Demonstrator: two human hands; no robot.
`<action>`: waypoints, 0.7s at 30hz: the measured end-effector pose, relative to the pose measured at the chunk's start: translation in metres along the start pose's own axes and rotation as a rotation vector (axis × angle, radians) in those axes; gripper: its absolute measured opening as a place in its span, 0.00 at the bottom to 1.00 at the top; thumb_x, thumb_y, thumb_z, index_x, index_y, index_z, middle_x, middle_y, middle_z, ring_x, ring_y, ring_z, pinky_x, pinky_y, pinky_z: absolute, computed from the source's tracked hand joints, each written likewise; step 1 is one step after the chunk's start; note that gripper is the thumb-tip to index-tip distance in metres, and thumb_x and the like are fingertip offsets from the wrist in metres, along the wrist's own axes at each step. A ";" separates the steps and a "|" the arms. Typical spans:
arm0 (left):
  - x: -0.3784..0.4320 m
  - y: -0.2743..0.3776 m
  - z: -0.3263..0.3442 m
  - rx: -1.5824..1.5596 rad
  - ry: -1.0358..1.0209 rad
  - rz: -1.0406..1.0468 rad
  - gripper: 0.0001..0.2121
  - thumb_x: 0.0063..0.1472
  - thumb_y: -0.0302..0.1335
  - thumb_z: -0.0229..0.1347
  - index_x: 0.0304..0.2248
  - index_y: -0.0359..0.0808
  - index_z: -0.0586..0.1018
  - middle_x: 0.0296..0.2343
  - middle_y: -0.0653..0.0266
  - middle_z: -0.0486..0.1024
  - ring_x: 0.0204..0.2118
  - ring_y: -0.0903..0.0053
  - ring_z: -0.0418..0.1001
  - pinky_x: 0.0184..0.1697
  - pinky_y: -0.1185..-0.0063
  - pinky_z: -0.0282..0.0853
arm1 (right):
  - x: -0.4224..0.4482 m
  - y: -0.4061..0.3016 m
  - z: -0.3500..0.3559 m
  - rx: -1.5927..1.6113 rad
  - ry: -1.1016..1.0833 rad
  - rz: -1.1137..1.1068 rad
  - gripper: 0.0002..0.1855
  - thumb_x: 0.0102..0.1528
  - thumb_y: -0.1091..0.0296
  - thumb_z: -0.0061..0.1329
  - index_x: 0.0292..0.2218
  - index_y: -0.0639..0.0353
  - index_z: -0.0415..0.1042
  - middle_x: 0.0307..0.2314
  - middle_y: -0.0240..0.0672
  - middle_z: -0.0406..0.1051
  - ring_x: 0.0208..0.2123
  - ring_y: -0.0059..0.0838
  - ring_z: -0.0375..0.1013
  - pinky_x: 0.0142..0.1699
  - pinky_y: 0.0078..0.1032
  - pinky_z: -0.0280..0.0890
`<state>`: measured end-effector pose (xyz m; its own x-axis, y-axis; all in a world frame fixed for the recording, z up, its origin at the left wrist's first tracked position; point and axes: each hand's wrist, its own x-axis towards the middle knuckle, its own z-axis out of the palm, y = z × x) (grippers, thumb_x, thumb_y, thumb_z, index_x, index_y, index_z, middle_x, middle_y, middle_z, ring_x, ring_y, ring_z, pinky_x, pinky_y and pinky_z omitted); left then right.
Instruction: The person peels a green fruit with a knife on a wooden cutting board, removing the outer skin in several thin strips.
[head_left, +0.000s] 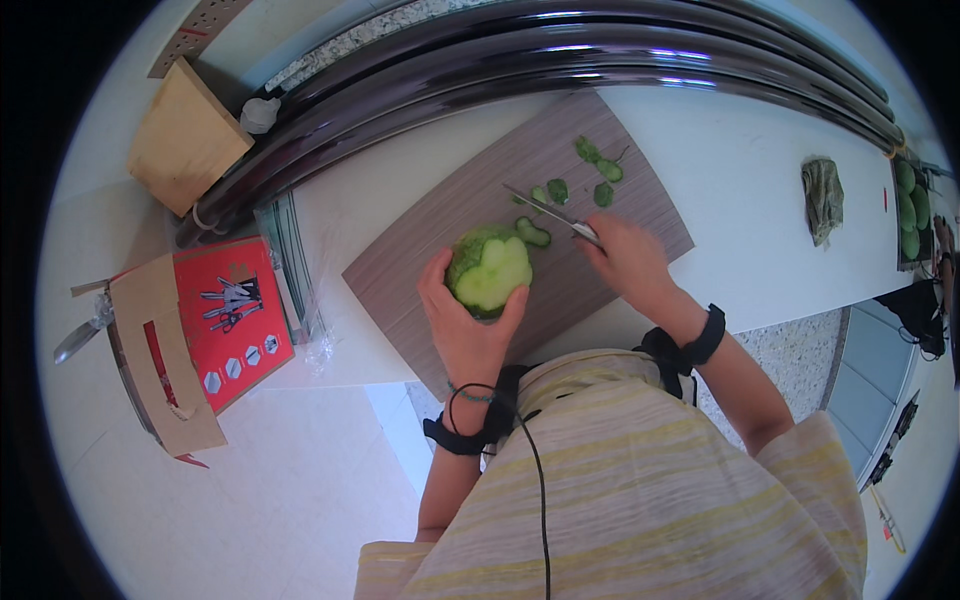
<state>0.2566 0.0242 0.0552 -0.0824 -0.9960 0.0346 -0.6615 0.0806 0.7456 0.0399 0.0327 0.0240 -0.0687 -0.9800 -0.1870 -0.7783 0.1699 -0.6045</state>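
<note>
My left hand (474, 330) grips a round green melon or gourd (491, 274), its thumb and fingers around the lower and left sides. Dark rind remains along the rim, while pale flesh shows on the peeled face. In my right hand (628, 259) is a knife (551, 211) with a narrow blade pointing up and left, apart from the fruit. Both hands are over a brown wood-grain board (442, 214). Several cut pieces of green rind (557, 191) lie on it beyond the knife, and one curled rind strip (533, 232) rests just right of the fruit.
Dark glossy tubes (480, 64) run along the table's back. A red knife-set box (232, 322) with a cardboard flap stands left, near a wooden block (189, 139). At right are a crumpled cloth (823, 199) and a tray of green fruit (911, 210). A cable (541, 495) hangs over my shirt.
</note>
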 end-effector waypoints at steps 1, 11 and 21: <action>0.000 0.000 -0.001 -0.003 -0.004 -0.001 0.39 0.43 0.36 0.67 0.53 0.34 0.61 0.49 0.52 0.62 0.52 0.57 0.62 0.54 0.67 0.60 | -0.002 -0.004 0.000 -0.024 -0.029 0.026 0.09 0.56 0.63 0.47 0.32 0.59 0.66 0.27 0.45 0.71 0.30 0.50 0.71 0.31 0.42 0.63; -0.001 0.002 0.000 -0.016 -0.008 0.013 0.39 0.42 0.34 0.67 0.52 0.34 0.62 0.49 0.52 0.62 0.52 0.57 0.63 0.54 0.68 0.61 | -0.035 -0.031 -0.004 0.048 -0.172 -0.096 0.17 0.59 0.54 0.46 0.32 0.59 0.63 0.21 0.44 0.70 0.24 0.51 0.70 0.26 0.42 0.62; -0.001 0.002 0.002 -0.051 -0.012 -0.033 0.38 0.42 0.33 0.67 0.51 0.33 0.62 0.49 0.51 0.62 0.51 0.57 0.63 0.54 0.68 0.60 | -0.043 -0.040 -0.009 -0.054 -0.117 -0.068 0.18 0.59 0.53 0.45 0.29 0.60 0.61 0.14 0.42 0.68 0.18 0.48 0.70 0.22 0.40 0.63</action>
<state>0.2538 0.0253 0.0548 -0.0702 -0.9975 0.0021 -0.6250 0.0456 0.7793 0.0685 0.0672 0.0629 0.0559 -0.9696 -0.2384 -0.8114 0.0950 -0.5767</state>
